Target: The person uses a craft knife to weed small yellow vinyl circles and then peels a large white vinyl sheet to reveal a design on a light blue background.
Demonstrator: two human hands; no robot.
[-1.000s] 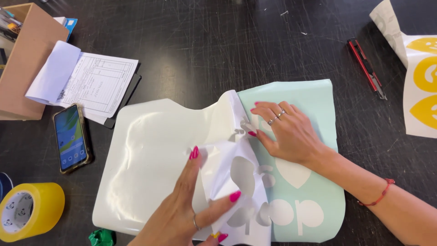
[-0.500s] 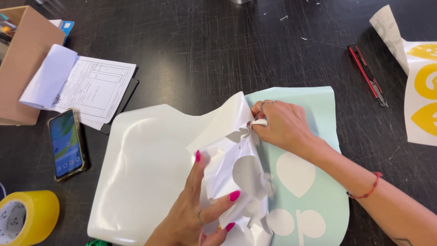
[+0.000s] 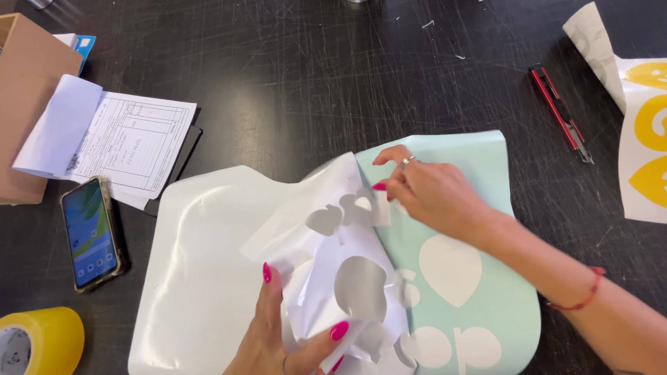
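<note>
On the scratched black table (image 3: 292,83), white vinyl waste (image 3: 326,236) was about half peeled off the mint backing sheet (image 3: 479,305), bunched in the clenched left hand (image 3: 292,333) while the right hand (image 3: 434,194) pinched its edge; the lower shapes were not yet cleared.

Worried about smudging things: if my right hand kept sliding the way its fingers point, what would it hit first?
Likely the peeled white vinyl sheet: your right hand points left, fingertips already at its cut-out edge.

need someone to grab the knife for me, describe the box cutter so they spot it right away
Start at the dark scratched table and go to its far right side, beside the white sheet with yellow shapes. The box cutter lies there at a slant, untouched by either hand: the only slim red and black tool in view.
</note>
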